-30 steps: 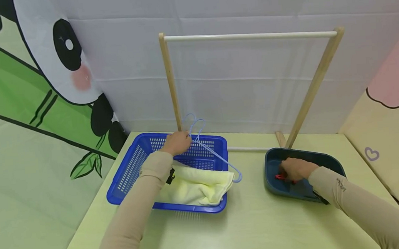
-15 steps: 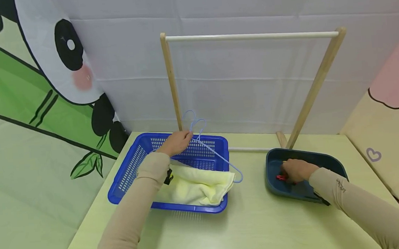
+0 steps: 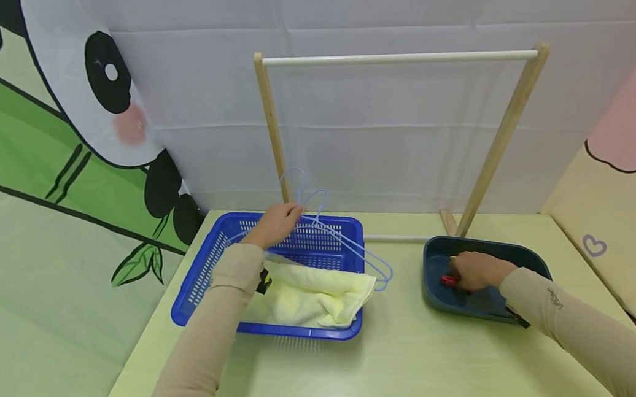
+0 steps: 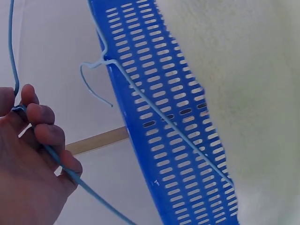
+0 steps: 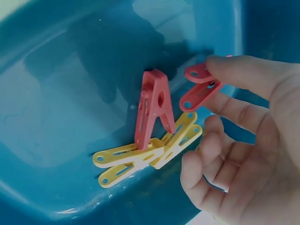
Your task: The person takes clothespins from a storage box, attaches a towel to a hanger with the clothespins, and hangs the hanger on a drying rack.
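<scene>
Over the back of a blue plastic basket (image 3: 201, 271), my left hand (image 3: 274, 225) grips a light-blue wire hanger (image 4: 103, 200) near its neck, fingers curled round the wire. A second light-blue hanger (image 4: 161, 115) lies across the basket, its hook over the back rim. A folded pale-yellow towel (image 3: 308, 291) is in the basket. My right hand (image 3: 480, 270) is inside a dark teal basin (image 3: 441, 303), where thumb and finger pinch a red clothespin (image 5: 197, 97). Beside it in the basin are another red clothespin (image 5: 149, 117) and two yellow clothespins (image 5: 126, 157).
Behind the basket and basin stands a rack with wooden legs (image 3: 509, 130) and a white top rod (image 3: 397, 59). A low white rod (image 3: 395, 238) runs between its feet. A pale cloth wall rises behind the table (image 3: 396, 365), with printed side walls left and right.
My left hand has moved slightly up and left with its hanger, which now stands more apart from the other one. The right hand has stayed in the basin with only a slight shift.
</scene>
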The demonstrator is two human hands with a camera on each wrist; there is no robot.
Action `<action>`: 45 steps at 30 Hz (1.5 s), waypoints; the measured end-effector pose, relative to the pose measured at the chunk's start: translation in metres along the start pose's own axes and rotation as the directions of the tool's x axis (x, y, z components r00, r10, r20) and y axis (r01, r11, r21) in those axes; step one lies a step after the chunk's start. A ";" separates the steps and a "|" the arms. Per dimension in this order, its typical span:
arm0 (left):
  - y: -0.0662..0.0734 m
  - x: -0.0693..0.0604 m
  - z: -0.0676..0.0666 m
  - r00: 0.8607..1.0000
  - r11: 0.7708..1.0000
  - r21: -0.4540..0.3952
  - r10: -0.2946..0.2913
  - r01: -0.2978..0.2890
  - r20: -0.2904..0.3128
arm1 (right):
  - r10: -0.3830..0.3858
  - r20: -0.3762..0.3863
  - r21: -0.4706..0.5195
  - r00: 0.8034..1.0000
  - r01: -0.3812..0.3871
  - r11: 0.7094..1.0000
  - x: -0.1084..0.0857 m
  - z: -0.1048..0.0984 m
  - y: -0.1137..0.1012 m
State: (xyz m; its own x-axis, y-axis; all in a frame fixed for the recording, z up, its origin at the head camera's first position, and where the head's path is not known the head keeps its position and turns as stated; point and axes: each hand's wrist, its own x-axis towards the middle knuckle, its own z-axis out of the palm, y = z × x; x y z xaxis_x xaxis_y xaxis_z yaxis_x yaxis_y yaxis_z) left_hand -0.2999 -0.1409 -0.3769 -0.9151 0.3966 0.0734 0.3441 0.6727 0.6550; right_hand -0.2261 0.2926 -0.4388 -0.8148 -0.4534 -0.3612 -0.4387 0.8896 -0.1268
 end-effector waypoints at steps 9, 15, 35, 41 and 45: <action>0.014 -0.007 -0.014 1.000 1.000 0.018 0.011 -0.011 -0.012 | 0.019 0.008 0.048 1.000 -0.020 0.999 -0.009 -0.003 -0.004; 0.025 -0.013 -0.026 1.000 0.999 0.046 -0.017 0.016 0.007 | 0.030 0.015 0.120 0.999 -0.032 0.992 -0.017 -0.003 -0.005; 0.059 -0.034 -0.058 0.997 0.996 0.071 0.065 -0.062 -0.049 | 0.033 -0.152 0.212 0.988 0.000 0.977 -0.042 -0.006 0.001; 0.066 -0.033 -0.064 0.986 0.991 0.088 0.111 -0.101 -0.125 | 0.036 -0.216 0.195 0.976 0.007 0.981 -0.044 -0.007 0.000; 0.074 -0.034 -0.068 0.976 0.986 0.111 0.141 -0.124 -0.164 | 0.018 -0.236 0.206 0.972 0.032 0.978 -0.044 -0.005 0.003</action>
State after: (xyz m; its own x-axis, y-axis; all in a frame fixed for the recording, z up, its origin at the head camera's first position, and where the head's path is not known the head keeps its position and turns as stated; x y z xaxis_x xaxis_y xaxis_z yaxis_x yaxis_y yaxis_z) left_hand -0.2580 -0.1472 -0.2794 -0.8793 0.3798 0.2874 0.4761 0.6832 0.5536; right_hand -0.1936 0.3148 -0.4184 -0.8889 -0.4378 -0.1350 -0.3773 0.8667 -0.3262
